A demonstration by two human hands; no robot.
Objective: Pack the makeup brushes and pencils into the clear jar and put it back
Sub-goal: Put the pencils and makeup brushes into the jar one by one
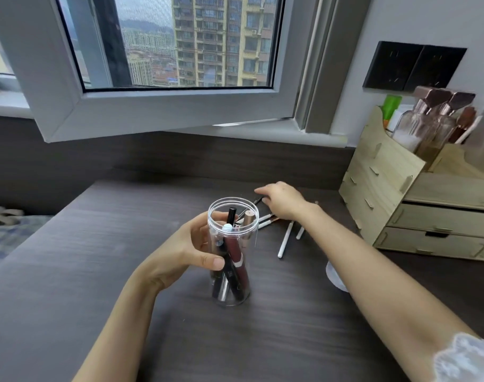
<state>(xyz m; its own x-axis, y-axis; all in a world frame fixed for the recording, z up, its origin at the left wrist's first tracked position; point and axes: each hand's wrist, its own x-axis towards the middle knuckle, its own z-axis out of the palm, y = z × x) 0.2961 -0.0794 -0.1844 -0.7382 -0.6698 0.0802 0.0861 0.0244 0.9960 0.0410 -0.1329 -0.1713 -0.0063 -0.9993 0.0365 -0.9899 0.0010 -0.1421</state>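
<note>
While the left hand [192,250] grips the clear jar [231,252] upright on the desk [97,271], roughly half packed, the right hand [280,201] reaches open-fingered behind the jar for loose brushes and pencils [284,239]. Return to organizer [386,194] pending.

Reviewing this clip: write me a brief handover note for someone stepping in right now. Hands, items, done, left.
Left hand: gripping the clear plastic jar, upright on the dark wood-grain desk.
Right hand: reaching over the loose white-handled brushes and pencils behind the jar; grasp unclear.
Done: several dark pencils and a maroon tube already stand inside.
Left: load the loose ones, then return the jar. Its place is not evident.
</note>
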